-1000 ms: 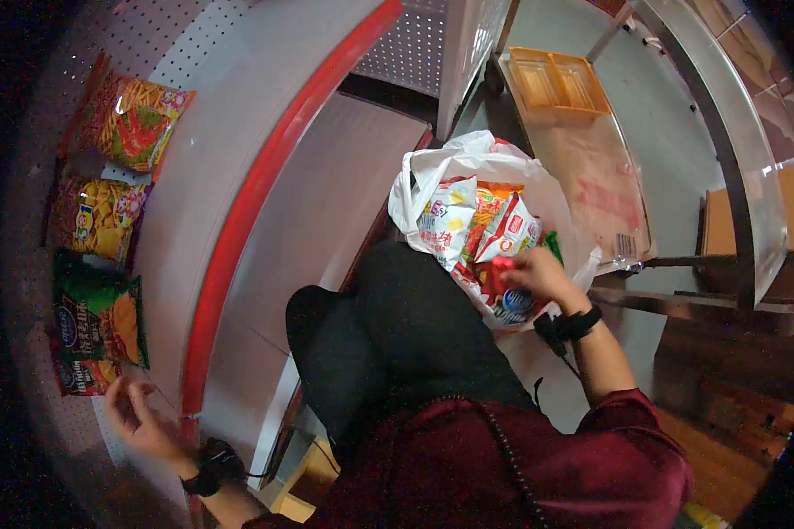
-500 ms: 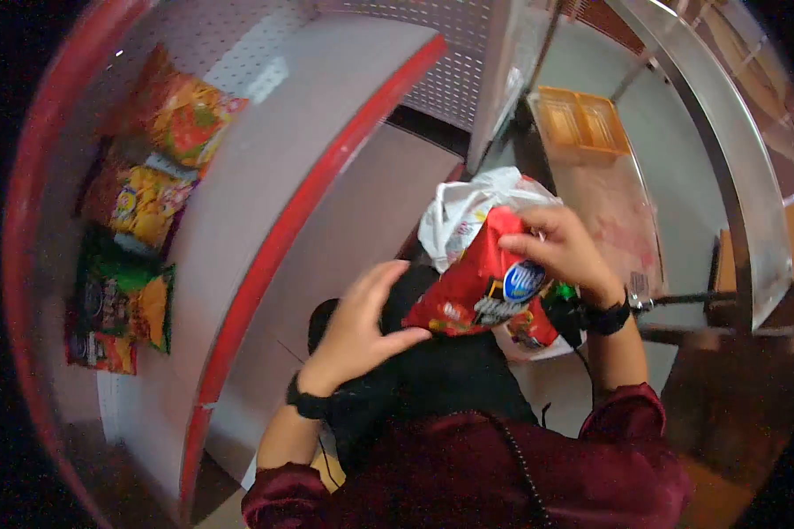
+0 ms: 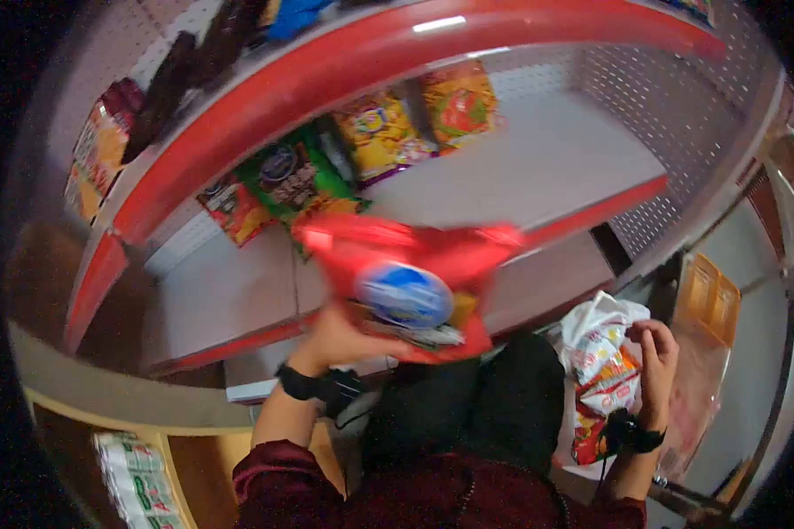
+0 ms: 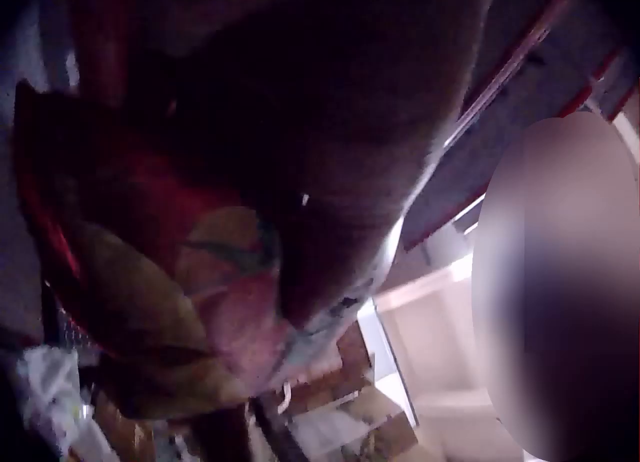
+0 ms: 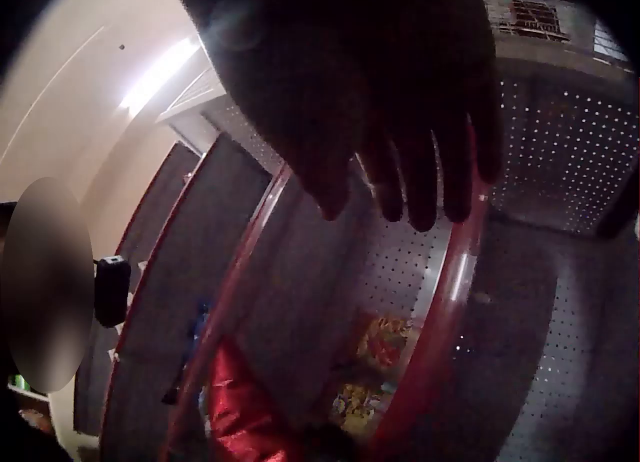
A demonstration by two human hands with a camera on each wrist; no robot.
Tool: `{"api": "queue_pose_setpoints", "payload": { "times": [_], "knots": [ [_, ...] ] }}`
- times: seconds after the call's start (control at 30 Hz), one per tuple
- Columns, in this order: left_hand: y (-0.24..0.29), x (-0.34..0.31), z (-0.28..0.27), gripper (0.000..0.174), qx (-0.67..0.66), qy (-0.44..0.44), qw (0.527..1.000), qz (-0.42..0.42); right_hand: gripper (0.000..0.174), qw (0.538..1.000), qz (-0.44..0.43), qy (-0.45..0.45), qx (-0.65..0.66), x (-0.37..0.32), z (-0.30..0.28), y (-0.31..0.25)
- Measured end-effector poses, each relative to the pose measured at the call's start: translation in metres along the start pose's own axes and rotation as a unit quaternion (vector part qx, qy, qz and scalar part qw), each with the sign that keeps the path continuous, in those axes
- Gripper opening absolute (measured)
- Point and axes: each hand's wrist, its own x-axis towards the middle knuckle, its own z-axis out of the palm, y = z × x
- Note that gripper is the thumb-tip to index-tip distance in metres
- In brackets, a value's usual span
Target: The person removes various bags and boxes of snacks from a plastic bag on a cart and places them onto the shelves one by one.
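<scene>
A red chip bag [image 3: 406,291] with a blue oval logo, blurred by motion, is held at its lower left by my left hand [image 3: 340,342], in front of the shelf. The left wrist view has the bag [image 4: 170,282] dark and close beside the left hand [image 4: 350,112]. My right hand [image 3: 657,366] is off the bag, fingers loosely bent, beside a white plastic bag [image 3: 604,313] of snack packs. In the right wrist view the right hand [image 5: 370,112] has its fingers spread, holding nothing, and the red bag [image 5: 245,412] shows below.
Several snack bags, including a green one [image 3: 295,176] and a yellow one [image 3: 379,132], stand on the red-edged shelf [image 3: 538,159]. Another red-edged shelf [image 3: 326,84] curves above. An orange tray [image 3: 708,300] lies at the right, and white-and-green packs [image 3: 139,480] are at the lower left.
The red bag has come out of the white bag and moved left, passing from my right hand to my left. My right hand has let go. The head view has turned toward the shelves.
</scene>
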Motion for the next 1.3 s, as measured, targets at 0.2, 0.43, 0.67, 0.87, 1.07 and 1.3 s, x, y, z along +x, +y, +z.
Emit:
{"api": "queue_pose_setpoints", "payload": {
  "times": [0.2, 0.43, 0.67, 0.87, 1.07, 1.3],
  "knots": [
    [0.000, -0.059, -0.124, 0.066, -0.124, 0.292, 0.947, 0.058, 0.016, 0.999, 0.036, -0.011, -0.017, 0.000, 0.002, 0.019],
    [-0.030, -0.053, -0.191, 0.053, -0.043, 0.358, 0.932, 0.026, 0.018, 0.998, 0.027, 0.001, -0.053, 0.000, -0.004, 0.030],
    [-0.062, -0.037, -0.210, 0.054, -0.023, 0.370, 0.929, -0.018, 0.018, 0.998, 0.044, 0.045, 0.000, -0.014, -0.027, 0.062],
    [-0.080, -0.044, -0.243, 0.060, -0.019, 0.378, 0.924, -0.062, 0.023, 0.984, 0.104, 0.116, -0.091, -0.034, -0.042, 0.072],
    [-0.105, -0.057, -0.297, 0.079, 0.043, 0.407, 0.909, -0.079, 0.022, 0.976, 0.097, 0.090, -0.172, -0.042, -0.055, 0.079],
    [-0.066, -0.042, -0.250, 0.043, 0.283, 0.531, 0.782, 0.159, 0.028, 0.899, 0.193, 0.041, -0.391, -0.075, -0.053, 0.134]
  ]
}}
